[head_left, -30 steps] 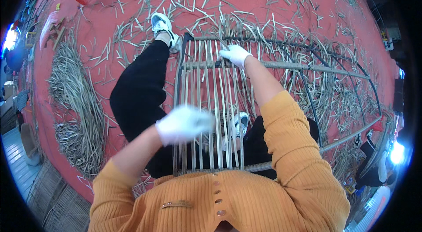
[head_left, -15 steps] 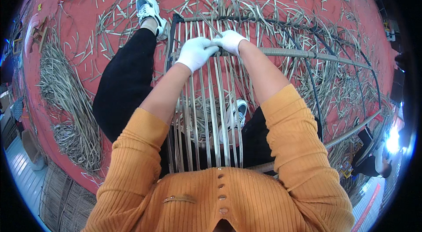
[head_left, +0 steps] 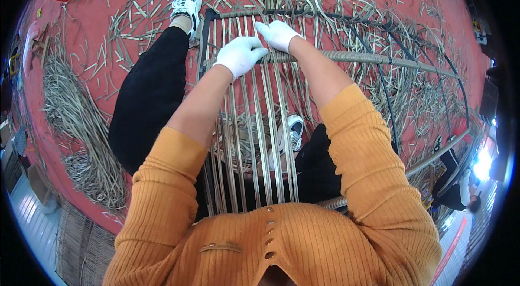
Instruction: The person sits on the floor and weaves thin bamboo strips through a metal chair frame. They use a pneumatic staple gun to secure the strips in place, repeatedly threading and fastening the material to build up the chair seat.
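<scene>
My left hand [head_left: 241,57] curls its fingers at the crossbar [head_left: 352,57], likely steadying it; my right hand [head_left: 277,36] half-bends nearer the frame's [head_left: 212,14] far edge; what either grips I cannot tell; strips [head_left: 259,123] span its left end.

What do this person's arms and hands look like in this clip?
The left hand and right hand wear plain white gloves ending near the wrist. Ribbed mustard-orange sleeves cover the upper arms and end on the forearms, leaving bare stretches. No markings are discernible.
</scene>
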### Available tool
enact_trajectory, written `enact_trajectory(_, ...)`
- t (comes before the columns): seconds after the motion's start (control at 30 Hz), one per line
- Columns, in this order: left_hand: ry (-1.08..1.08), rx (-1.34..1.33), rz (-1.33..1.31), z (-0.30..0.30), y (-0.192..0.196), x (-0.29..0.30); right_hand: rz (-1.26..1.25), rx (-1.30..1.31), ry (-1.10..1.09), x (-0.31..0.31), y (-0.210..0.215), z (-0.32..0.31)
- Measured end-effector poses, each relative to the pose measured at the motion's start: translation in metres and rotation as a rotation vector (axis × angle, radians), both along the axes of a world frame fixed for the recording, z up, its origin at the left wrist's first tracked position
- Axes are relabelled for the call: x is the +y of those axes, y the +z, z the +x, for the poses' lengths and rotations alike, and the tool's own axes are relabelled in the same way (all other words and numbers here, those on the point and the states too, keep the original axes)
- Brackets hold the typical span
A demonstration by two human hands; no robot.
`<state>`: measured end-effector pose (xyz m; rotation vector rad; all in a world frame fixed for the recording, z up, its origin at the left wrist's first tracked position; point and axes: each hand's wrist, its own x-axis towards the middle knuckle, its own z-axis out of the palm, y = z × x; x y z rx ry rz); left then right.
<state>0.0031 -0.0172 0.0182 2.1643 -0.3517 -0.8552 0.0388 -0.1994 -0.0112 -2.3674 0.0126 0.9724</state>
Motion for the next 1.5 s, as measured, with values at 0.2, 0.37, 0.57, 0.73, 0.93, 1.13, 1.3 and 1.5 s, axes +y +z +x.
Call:
enact_trajectory(0.2,-0.006,0.136,-0.106,0.010,-0.007,0.005,0.033,0.055,-0.049,-0.002,-0.006,0.000)
enact_trajectory(0.37,-0.026,0.096,-0.093,0.013,-0.004,0.004,0.042,-0.011,0.025,0.000,-0.019,0.001)
enact_trajectory(0.57,0.031,0.047,-0.040,0.008,-0.005,-0.006,-0.023,0.259,0.192,-0.008,-0.073,0.003)
enact_trajectory(0.73,-0.122,0.070,-0.225,0.015,-0.007,-0.002,-0.022,0.449,0.520,-0.007,-0.082,0.017)
enact_trajectory(0.93,-0.142,0.256,-0.236,0.028,-0.013,0.000,-0.032,-0.543,-0.476,-0.008,0.041,-0.043)
enact_trajectory(1.13,-0.135,0.343,-0.232,0.027,-0.015,-0.002,0.318,-0.160,-1.044,0.020,0.075,-0.132)
enact_trajectory(1.3,-0.146,0.311,-0.239,0.021,-0.011,0.000,-0.077,-0.215,-0.777,0.039,0.060,-0.138)
enact_trajectory(1.5,-0.235,0.189,-0.223,0.022,-0.011,0.001,0.143,-0.253,-0.677,0.028,0.057,-0.131)
